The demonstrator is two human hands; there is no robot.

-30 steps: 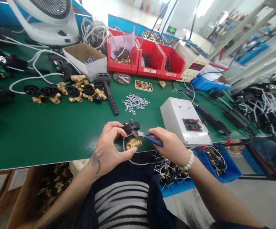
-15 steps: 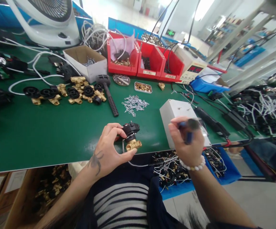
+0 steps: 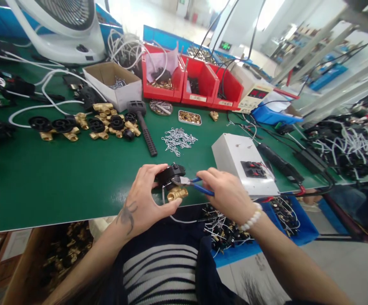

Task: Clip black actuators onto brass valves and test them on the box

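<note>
A green counter [image 3: 76, 182] fills most of the view, with a fan [image 3: 61, 51] at its far left and 3 red bins [image 3: 208, 84] along the back.

The left hand [image 3: 145, 190] has its fingers spread in a wide C around the valve [image 3: 177, 194], pinching it: the thumb lies along the brass lower part, and the index finger presses the side of the black cap [image 3: 172, 171]. The right hand [image 3: 228, 192] has its fingers curled round the blue handles of the pliers [image 3: 184, 181]; how hard they squeeze, I cannot tell.

The valve is between the 2 hands, at the near edge of the counter. It stands roughly upright, cap up and brass down; the brass part's long axis runs left to right, its right end a little higher. The pliers point left from the right fingers, nearly level, tips at the valve just under the cap. Whether the tips grip anything is too small to tell.

A white cord [image 3: 184, 221] hangs below the left fingers. Beyond the hands lie loose clips [image 3: 179, 140], with a hammer [image 3: 146, 133] beyond the left fingers. A grey box [image 3: 231, 159] sits just beyond the right fingers.
</note>
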